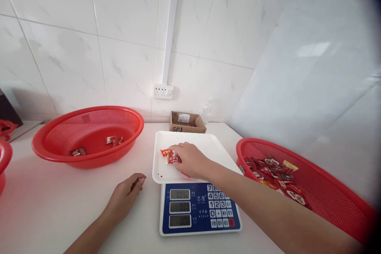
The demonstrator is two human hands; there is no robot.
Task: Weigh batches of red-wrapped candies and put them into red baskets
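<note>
Wrappers (173, 157) look glossy, the tray (211, 147) smooth plastic, the box (195, 129) cardboard.

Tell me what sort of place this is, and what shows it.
Probably an indoor weighing or packing station, perhaps in a shop or small workroom. A digital scale sits on a white tabletop, with red baskets holding small wrapped packets on either side of it.

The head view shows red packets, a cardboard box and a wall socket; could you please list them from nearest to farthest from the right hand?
From the right hand:
1. Red packets: at its left side, against it.
2. Cardboard box: beyond the white tray.
3. Wall socket: up on the wall, left of the box.
</note>
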